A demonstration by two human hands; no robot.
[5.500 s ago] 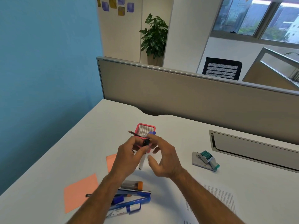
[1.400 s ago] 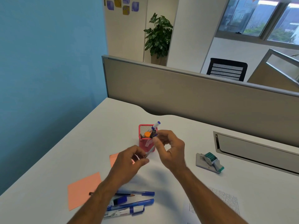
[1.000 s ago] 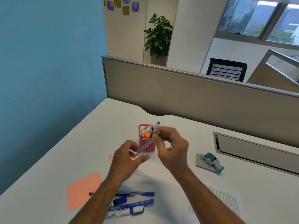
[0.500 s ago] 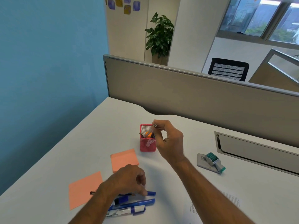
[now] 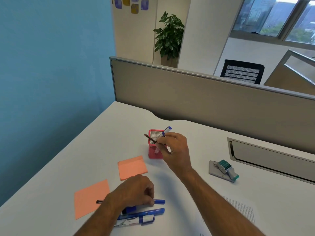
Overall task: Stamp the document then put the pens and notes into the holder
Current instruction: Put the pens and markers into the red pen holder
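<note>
A pink mesh holder [image 5: 154,153] stands mid-desk with a pencil [image 5: 149,138] and a blue-capped marker [image 5: 166,131] sticking out of it. My right hand [image 5: 173,149] is at the holder's right rim, fingers pinched on a clear pen whose lower end is inside the holder. My left hand [image 5: 136,191] rests fingers-down on a blue-capped pen [image 5: 159,201] lying on the desk. Below it lie a blue pen [image 5: 146,212] and a white-and-blue marker [image 5: 134,222]. Two orange notes [image 5: 132,166] [image 5: 90,196] lie flat to the left. The printed document [image 5: 238,210] lies under my right forearm.
A teal-and-white stamp [image 5: 226,169] sits on its grey pad [image 5: 214,169] to the right. A recessed cable tray [image 5: 272,155] runs along the back right. A grey partition [image 5: 204,103] closes the desk's far side; a blue wall stands on the left.
My left hand dropped from the holder to the pens near the front edge and settled on one. My right hand lowered the clear pen further into the holder.
</note>
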